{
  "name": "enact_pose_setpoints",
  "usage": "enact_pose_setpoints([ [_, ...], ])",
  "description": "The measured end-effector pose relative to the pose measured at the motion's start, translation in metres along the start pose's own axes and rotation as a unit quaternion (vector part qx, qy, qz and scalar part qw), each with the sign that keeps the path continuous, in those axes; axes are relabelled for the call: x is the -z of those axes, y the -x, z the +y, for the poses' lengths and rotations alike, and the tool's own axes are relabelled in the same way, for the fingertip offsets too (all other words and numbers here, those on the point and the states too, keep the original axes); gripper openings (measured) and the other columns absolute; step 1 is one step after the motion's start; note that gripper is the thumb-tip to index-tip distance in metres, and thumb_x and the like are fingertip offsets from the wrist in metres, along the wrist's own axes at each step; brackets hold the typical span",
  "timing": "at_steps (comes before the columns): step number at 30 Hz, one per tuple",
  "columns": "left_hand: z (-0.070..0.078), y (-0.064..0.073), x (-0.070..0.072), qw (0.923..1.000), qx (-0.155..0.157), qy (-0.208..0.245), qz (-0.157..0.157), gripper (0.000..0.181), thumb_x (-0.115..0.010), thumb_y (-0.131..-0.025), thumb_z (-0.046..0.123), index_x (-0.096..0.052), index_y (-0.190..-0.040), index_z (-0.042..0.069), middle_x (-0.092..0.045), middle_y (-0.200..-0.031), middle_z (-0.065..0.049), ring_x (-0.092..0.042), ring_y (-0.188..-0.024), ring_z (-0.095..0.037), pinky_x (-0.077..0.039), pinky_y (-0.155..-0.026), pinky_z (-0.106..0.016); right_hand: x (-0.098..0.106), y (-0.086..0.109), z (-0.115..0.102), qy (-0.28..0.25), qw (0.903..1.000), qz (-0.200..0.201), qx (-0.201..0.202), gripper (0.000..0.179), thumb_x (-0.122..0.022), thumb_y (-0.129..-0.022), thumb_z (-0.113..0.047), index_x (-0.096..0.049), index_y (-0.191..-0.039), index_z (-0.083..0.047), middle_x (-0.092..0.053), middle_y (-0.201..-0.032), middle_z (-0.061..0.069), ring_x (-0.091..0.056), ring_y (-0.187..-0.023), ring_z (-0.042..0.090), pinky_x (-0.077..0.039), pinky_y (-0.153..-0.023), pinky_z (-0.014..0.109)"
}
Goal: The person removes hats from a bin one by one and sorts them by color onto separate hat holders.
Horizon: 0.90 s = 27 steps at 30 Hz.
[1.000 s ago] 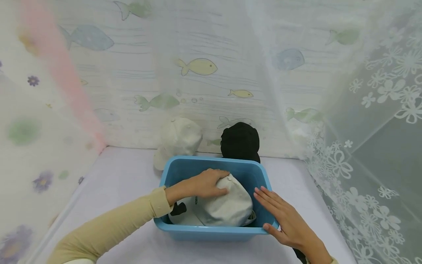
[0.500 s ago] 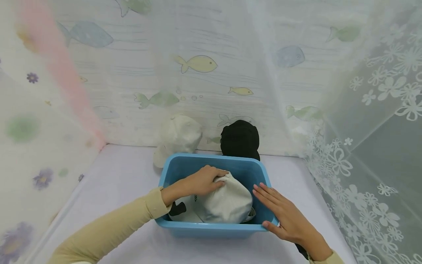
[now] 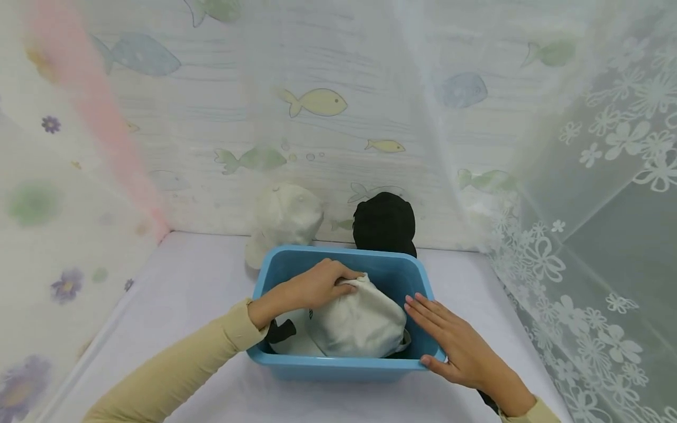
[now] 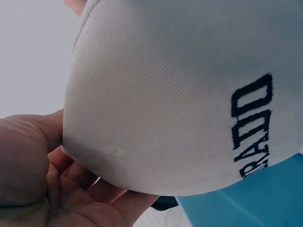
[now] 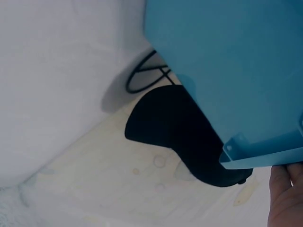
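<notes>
A white baseball cap [image 3: 365, 323] with dark lettering sits in a blue plastic basin [image 3: 346, 365]. Its crown rises toward the middle and its brim points to the left. My left hand [image 3: 319, 286] pinches the top of this crown between thumb and fingers. Up close in the left wrist view, the crown [image 4: 156, 104] fills most of the picture, and part of the palm lies beside it. At the basin's right side, my right hand [image 3: 455, 346] rests on the rim with its fingers straight and the thumb at the front corner. It holds no cap.
Behind the basin stand another white cap [image 3: 290, 214] at left and a black cap [image 3: 385, 225] at right. A black wire stand [image 5: 147, 73] shows by the black cap. White cloth [image 3: 195, 276] covers the table; printed curtains hang around it.
My left hand has shifted slightly left and up, drawing the crown of the white cap with it. The right hand stays on the basin's rim.
</notes>
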State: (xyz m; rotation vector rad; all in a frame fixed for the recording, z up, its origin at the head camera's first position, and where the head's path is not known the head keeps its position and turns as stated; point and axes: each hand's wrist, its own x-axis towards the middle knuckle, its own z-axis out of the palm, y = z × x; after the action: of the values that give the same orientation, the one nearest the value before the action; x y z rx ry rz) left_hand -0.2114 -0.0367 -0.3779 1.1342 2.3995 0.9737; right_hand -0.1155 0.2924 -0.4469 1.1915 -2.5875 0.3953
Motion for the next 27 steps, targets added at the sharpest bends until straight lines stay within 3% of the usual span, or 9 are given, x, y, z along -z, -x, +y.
enact_pose_setpoints([
  [7, 0.001, 0.004, 0.003, 0.9993, -0.012, -0.005, 0.034, 0.04, -0.064, -0.101, 0.013, -0.06, -0.14, 0.003, -0.073, -0.098, -0.013, -0.035, -0.048, -0.007, -0.032, -0.052, -0.019, 0.0, 0.0, -0.001, 0.004, 1.0, 0.002, 0.004, 0.072, -0.043, -0.105, -0.055, -0.036, -0.158, -0.007, -0.035, -0.165, 0.006, -0.028, -0.154, 0.025, -0.009, -0.126, 0.022],
  [9, -0.001, 0.004, 0.003, 0.999, -0.014, -0.001, 0.042, 0.04, -0.065, -0.1, 0.012, -0.061, -0.139, 0.003, -0.074, -0.109, -0.014, -0.042, -0.054, -0.005, -0.034, -0.054, -0.019, 0.0, -0.001, 0.0, 0.005, 1.0, 0.004, 0.005, 0.072, -0.041, -0.105, -0.055, -0.037, -0.157, -0.005, -0.035, -0.165, 0.006, -0.029, -0.153, 0.025, -0.009, -0.126, 0.022],
  [12, -0.003, 0.005, 0.002, 0.9979, -0.019, 0.006, 0.061, 0.039, -0.066, -0.099, 0.011, -0.063, -0.137, 0.003, -0.072, -0.123, -0.013, -0.063, -0.078, -0.009, -0.043, -0.061, -0.017, -0.001, -0.001, 0.0, 0.007, 1.0, 0.003, 0.004, 0.072, -0.04, -0.106, -0.055, -0.038, -0.157, -0.005, -0.034, -0.165, 0.006, -0.028, -0.153, 0.025, -0.009, -0.126, 0.022],
  [14, -0.004, 0.006, 0.001, 0.9967, -0.024, 0.015, 0.076, 0.038, -0.067, -0.098, 0.01, -0.064, -0.135, 0.001, -0.067, -0.134, -0.011, -0.068, -0.099, -0.015, -0.05, -0.068, -0.018, -0.003, -0.001, -0.001, 0.009, 0.9999, 0.004, 0.004, 0.072, -0.037, -0.106, -0.056, -0.038, -0.157, -0.005, -0.034, -0.165, 0.005, -0.028, -0.154, 0.025, -0.008, -0.126, 0.022],
  [16, -0.004, 0.007, 0.001, 0.9952, -0.027, 0.022, 0.091, 0.037, -0.068, -0.097, 0.009, -0.066, -0.133, 0.001, -0.068, -0.132, -0.01, -0.068, -0.11, -0.02, -0.053, -0.075, -0.02, -0.004, -0.001, -0.001, 0.009, 0.9999, 0.008, 0.007, 0.073, -0.035, -0.106, -0.057, -0.038, -0.157, -0.005, -0.035, -0.165, 0.006, -0.029, -0.153, 0.025, -0.008, -0.126, 0.023],
  [23, 0.0, 0.014, 0.006, 0.9902, -0.036, 0.036, 0.13, 0.033, -0.069, -0.097, 0.008, -0.07, -0.129, 0.002, -0.071, -0.128, -0.01, -0.068, -0.114, -0.021, -0.056, -0.089, -0.026, -0.006, -0.001, -0.001, 0.013, 0.9995, 0.023, 0.019, 0.073, -0.03, -0.108, -0.057, -0.04, -0.155, -0.001, -0.037, -0.163, 0.008, -0.032, -0.152, 0.027, -0.01, -0.126, 0.024],
  [27, 0.004, 0.018, 0.011, 0.9874, -0.038, 0.036, 0.149, 0.032, -0.07, -0.096, 0.009, -0.071, -0.128, 0.003, -0.071, -0.127, -0.009, -0.068, -0.114, -0.022, -0.057, -0.09, -0.03, -0.005, -0.001, 0.001, 0.012, 0.9996, 0.022, 0.014, 0.073, -0.03, -0.108, -0.057, -0.039, -0.156, -0.003, -0.036, -0.164, 0.008, -0.031, -0.152, 0.028, -0.01, -0.126, 0.024],
])
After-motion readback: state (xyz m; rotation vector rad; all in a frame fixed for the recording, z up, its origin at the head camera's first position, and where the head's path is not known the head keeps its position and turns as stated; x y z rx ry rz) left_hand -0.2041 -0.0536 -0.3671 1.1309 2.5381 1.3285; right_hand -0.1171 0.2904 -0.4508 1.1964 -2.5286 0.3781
